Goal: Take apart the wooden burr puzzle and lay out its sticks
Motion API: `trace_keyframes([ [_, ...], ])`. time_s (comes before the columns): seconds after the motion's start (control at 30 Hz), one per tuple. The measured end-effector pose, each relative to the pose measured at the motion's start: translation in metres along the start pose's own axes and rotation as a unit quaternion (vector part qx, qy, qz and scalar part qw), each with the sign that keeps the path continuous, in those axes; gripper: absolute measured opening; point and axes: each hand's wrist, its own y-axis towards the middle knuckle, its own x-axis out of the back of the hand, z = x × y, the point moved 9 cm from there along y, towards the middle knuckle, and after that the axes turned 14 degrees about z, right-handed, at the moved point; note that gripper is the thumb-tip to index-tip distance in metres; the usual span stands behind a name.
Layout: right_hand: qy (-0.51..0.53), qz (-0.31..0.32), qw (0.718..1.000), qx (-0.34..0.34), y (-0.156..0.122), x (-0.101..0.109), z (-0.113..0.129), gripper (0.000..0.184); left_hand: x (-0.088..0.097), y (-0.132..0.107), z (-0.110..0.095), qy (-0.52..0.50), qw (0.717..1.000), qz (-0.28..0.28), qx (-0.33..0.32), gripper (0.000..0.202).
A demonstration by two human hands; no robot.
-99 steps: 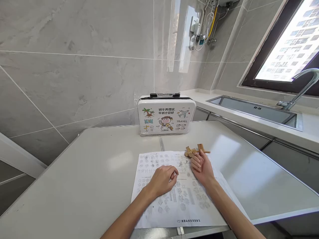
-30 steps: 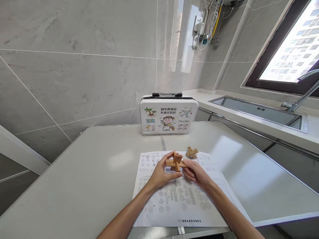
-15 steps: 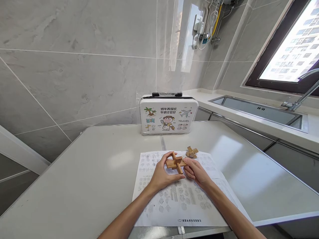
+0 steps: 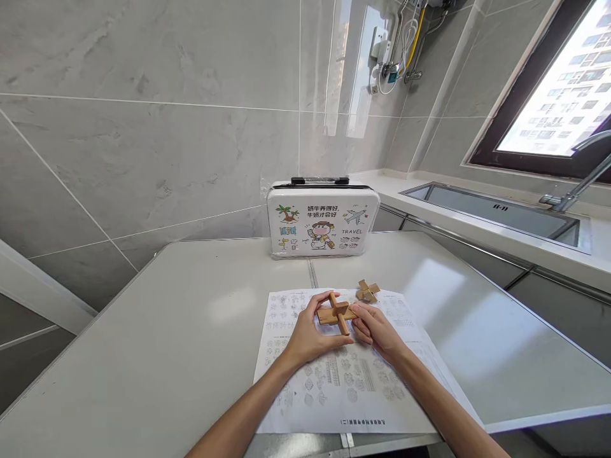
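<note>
Between my hands is a wooden burr puzzle (image 4: 334, 313) of crossed, interlocking bars, raised over the printed sheet. My left hand (image 4: 308, 334) is curved around its left side, fingers at the far end of one bar and thumb by the near end. With thumb and fingers, my right hand (image 4: 375, 326) pinches the bar that sticks out to the right. A second, smaller wooden puzzle (image 4: 367, 291) lies at the back edge of the sheet, beyond my right hand. The white sheet (image 4: 286, 416) carries many small line drawings, partly covered by my arms.
A white printed case (image 4: 323, 221) with a black handle stands against the tiled wall at the table's back. The white table (image 4: 191, 331) has a seam down its middle. On the right are a counter with a sink (image 4: 496, 213) and a faucet (image 4: 573, 191).
Both hands keep their hold on the puzzle, which has shifted only very slightly. Everything else is in the same place.
</note>
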Motion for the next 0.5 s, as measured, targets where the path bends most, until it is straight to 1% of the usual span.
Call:
trace_keyframes([
  [0.2, 0.012, 0.021, 1.0, -0.013, 0.0021, -0.0056, -0.0027, 0.054, -0.0011, 0.0016, 0.0021, 0.008, 1.0, 0.009, -0.01, 0.084],
  [0.4, 0.033, 0.005, 0.999, -0.001, 0.0025, 0.0015, -0.0045, 0.053, 0.007, 0.0017, 0.0049, 0.025, 1.0, -0.017, 0.001, 0.083],
  [0.5, 0.041, 0.003, 0.999, 0.001, 0.0029, 0.0033, -0.0079, 0.053, 0.0048, 0.001, 0.0068, 0.005, 1.0, -0.001, 0.005, 0.086],
])
